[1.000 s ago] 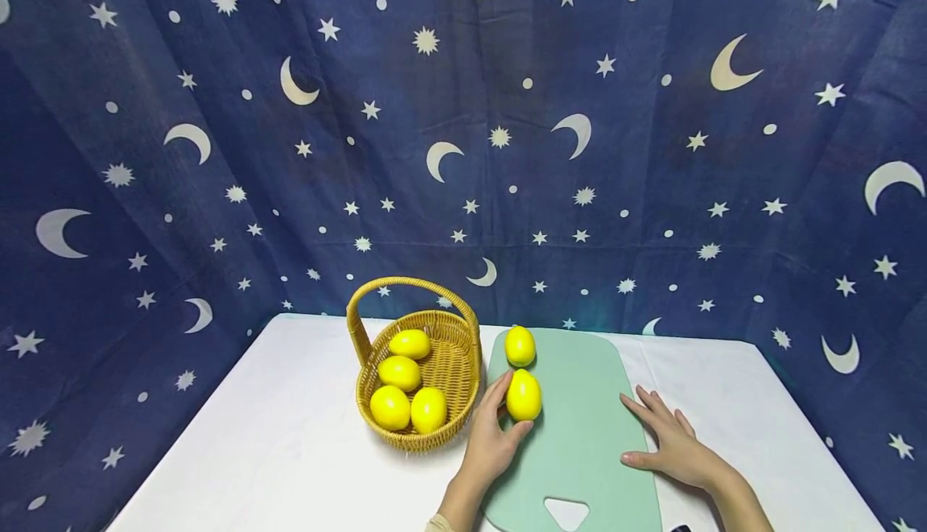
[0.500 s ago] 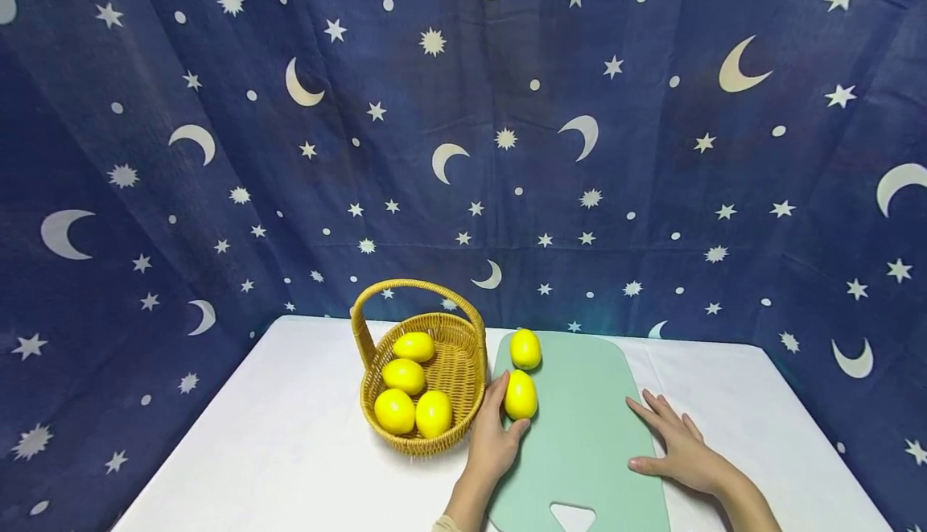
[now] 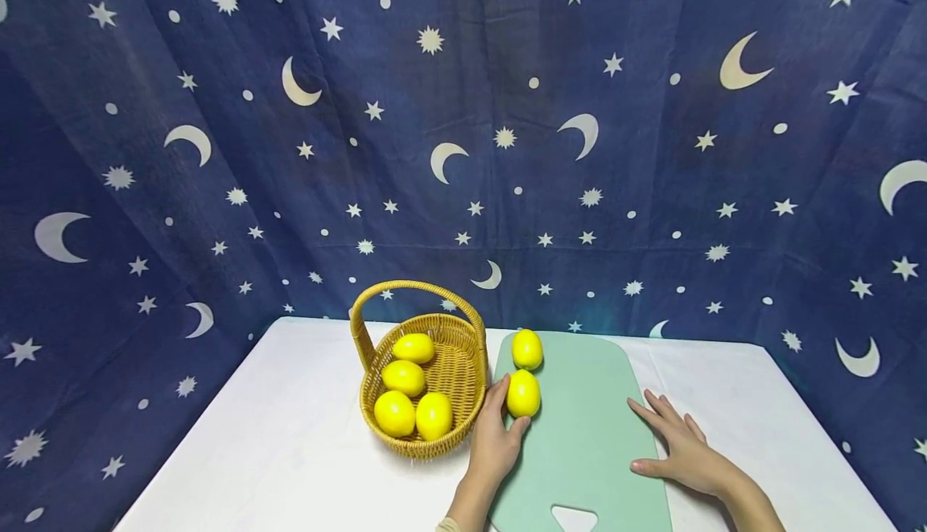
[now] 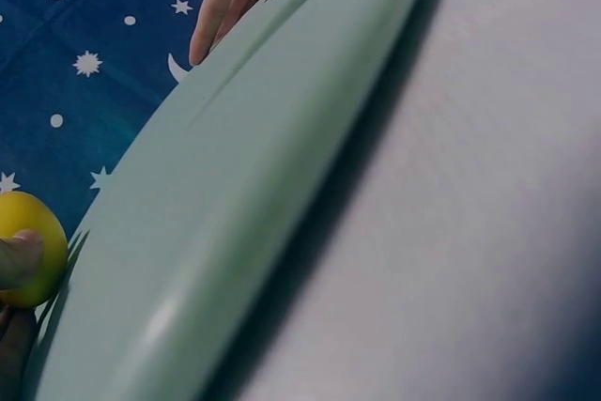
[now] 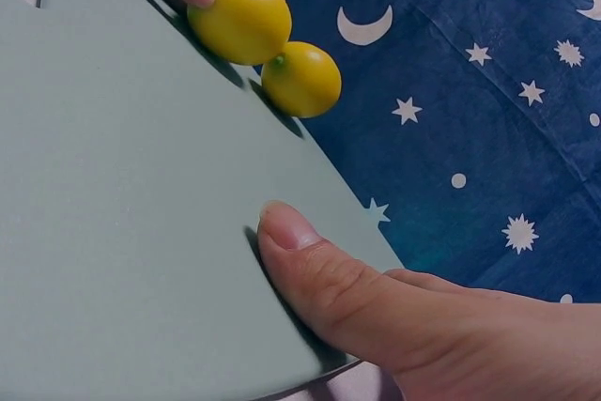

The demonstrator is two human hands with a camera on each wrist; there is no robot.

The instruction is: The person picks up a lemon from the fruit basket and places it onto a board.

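Note:
A lemon [image 3: 524, 393] sits on the left part of the green cutting board [image 3: 579, 435]. My left hand [image 3: 495, 442] holds it from the left side, thumb at the near end and fingers at the far end. In the right wrist view that lemon [image 5: 240, 19] touches or nearly touches a second lemon [image 5: 301, 80] behind it. My right hand [image 3: 684, 453] rests on the board's right edge with its fingers spread, holding nothing. The left wrist view shows the held lemon [image 4: 42, 251] only partly, with the thumb over it.
Left of the board stands a wicker basket [image 3: 463, 391] with a tall handle and several lemons inside. The board lies on a white tabletop [image 3: 290, 435]. A dark blue curtain [image 3: 405, 170] with moons and stars hangs behind and beside the table.
The held lemon has shifted slightly left on the board and looks a little lower. My right hand stays at the board's edge. The whole head view has shifted slightly.

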